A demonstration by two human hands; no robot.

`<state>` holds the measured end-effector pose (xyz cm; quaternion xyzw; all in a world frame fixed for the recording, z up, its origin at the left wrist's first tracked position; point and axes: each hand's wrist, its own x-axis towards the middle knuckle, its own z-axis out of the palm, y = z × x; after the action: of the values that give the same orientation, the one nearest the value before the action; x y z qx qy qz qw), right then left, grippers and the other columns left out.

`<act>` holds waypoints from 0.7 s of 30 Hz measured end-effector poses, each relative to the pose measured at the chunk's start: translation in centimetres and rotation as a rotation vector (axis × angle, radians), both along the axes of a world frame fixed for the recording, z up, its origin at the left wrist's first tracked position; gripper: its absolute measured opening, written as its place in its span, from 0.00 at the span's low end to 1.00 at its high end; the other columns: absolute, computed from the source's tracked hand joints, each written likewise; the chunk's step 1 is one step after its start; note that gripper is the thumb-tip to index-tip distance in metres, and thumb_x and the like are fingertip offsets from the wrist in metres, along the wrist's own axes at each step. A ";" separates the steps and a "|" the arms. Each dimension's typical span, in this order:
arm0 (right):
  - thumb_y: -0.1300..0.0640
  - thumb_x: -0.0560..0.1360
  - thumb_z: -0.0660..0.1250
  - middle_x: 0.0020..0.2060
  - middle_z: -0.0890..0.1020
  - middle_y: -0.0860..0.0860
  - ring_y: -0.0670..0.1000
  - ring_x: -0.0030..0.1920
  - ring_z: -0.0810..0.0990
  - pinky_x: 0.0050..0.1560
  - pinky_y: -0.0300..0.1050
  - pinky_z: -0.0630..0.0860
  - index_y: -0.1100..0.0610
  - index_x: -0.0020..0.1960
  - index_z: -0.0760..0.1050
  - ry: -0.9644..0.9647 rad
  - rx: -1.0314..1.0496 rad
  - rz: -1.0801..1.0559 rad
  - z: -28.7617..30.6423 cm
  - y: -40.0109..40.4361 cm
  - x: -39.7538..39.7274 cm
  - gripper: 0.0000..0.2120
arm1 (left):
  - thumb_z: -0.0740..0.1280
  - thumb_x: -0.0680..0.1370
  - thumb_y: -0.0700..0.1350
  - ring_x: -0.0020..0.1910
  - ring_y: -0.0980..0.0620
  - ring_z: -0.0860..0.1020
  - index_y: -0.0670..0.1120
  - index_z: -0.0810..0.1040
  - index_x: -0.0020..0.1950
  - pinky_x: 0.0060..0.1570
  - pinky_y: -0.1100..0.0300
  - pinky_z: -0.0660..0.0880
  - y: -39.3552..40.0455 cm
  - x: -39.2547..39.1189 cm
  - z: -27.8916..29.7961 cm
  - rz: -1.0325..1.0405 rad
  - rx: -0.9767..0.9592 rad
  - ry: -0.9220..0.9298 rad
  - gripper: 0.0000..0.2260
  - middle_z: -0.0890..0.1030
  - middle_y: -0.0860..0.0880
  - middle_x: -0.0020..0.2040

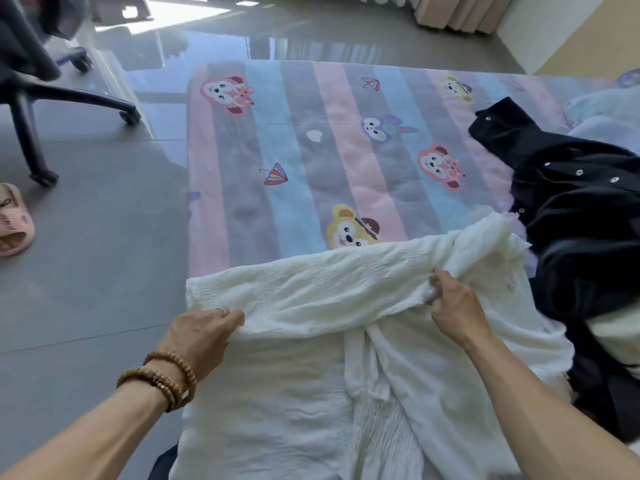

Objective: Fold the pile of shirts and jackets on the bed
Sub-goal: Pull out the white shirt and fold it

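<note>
Our left hand point(202, 336), with bead bracelets point(162, 379) on its wrist, pinches the folded edge of the white shirt point(311, 375) in the lower middle of the frame. Our right hand point(457, 306) grips a bunch of the same shirt more to the right, fingers curled into the cloth. The shirt lies spread on the near end of the bed point(277, 150), over a striped cartoon cover. A black jacket point(581, 220) lies crumpled at the right edge, touching the shirt. An office chair point(31, 98) and a pink slipper point(14, 223) stand on the floor at upper left.
</note>
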<state>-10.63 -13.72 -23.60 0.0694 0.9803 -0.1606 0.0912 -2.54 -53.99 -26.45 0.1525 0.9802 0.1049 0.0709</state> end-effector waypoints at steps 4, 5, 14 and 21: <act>0.59 0.81 0.56 0.61 0.77 0.61 0.62 0.62 0.74 0.59 0.50 0.69 0.59 0.68 0.69 -0.081 -0.219 -0.222 -0.4 -1.0 -0.8 0.17 | 0.69 0.67 0.56 0.31 0.50 0.79 0.51 0.80 0.42 0.28 0.57 0.77 0.6 0.9 0.7 -0.044 0.030 -0.070 0.10 0.78 0.54 0.35; 0.58 0.81 0.56 0.61 0.77 0.60 0.61 0.62 0.74 0.60 0.49 0.68 0.60 0.68 0.69 -0.068 -0.239 -0.263 -0.4 -1.3 -1.1 0.17 | 0.64 0.70 0.61 0.37 0.50 0.79 0.51 0.80 0.44 0.34 0.56 0.78 0.8 0.9 0.9 -0.044 0.080 -0.030 0.15 0.78 0.53 0.38; 0.50 0.78 0.56 0.48 0.84 0.56 0.60 0.52 0.78 0.52 0.52 0.70 0.55 0.50 0.78 -0.026 0.354 0.000 -0.2 -2.1 -2.5 0.15 | 0.36 0.75 0.62 0.78 0.42 0.42 0.53 0.51 0.79 0.72 0.41 0.38 14.8 -8.8 2.1 -0.027 0.036 -0.049 0.33 0.52 0.49 0.79; 0.57 0.69 0.64 0.46 0.80 0.60 0.63 0.47 0.78 0.46 0.55 0.74 0.61 0.45 0.78 0.271 0.356 0.301 -1.9 -1.0 -8.8 0.09 | 0.59 0.74 0.68 0.75 0.43 0.30 0.57 0.36 0.77 0.70 0.34 0.34 23.0 -13.0 -1.9 -0.293 -0.078 -0.236 0.42 0.34 0.54 0.78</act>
<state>-19.44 -14.69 -25.50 -0.0843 0.9957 0.0219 -0.0318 -15.50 -30.98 -28.39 0.2776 0.9356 0.0724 0.2057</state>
